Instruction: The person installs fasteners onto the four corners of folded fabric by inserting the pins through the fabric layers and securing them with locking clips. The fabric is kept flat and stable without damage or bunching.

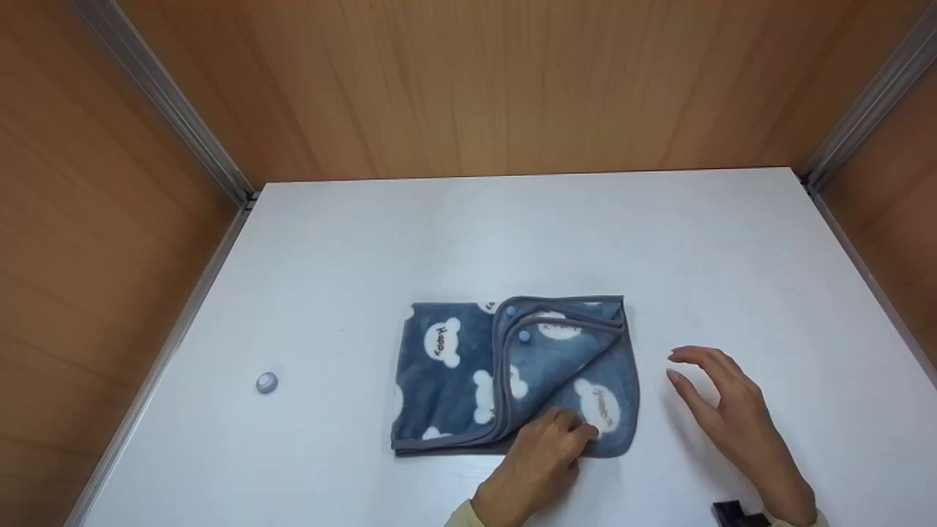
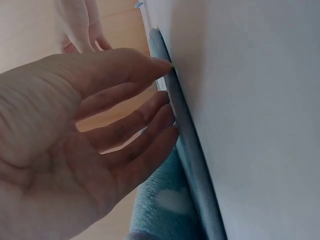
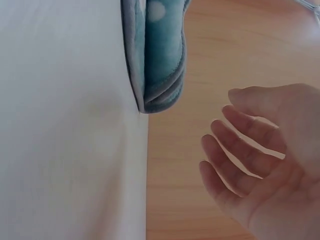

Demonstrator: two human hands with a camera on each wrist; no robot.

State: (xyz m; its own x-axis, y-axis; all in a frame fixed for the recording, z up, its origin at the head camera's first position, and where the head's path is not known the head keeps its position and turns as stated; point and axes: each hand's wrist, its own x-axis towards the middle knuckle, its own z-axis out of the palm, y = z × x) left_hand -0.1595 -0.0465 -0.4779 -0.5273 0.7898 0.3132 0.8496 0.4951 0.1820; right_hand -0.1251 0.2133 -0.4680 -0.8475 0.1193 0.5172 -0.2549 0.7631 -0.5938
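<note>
A folded blue fleece towel with white bear shapes and a grey hem lies in the middle of the white table. Its top layer is turned back diagonally, and two small blue snaps show near its upper middle. My left hand rests on the towel's front edge, fingers straight against the hem. My right hand hovers open just right of the towel, touching nothing, fingers loosely spread.
A small round silver-blue button lies on the table at the left. Wooden walls with metal corner rails enclose the table on three sides. A dark object sits at my right wrist.
</note>
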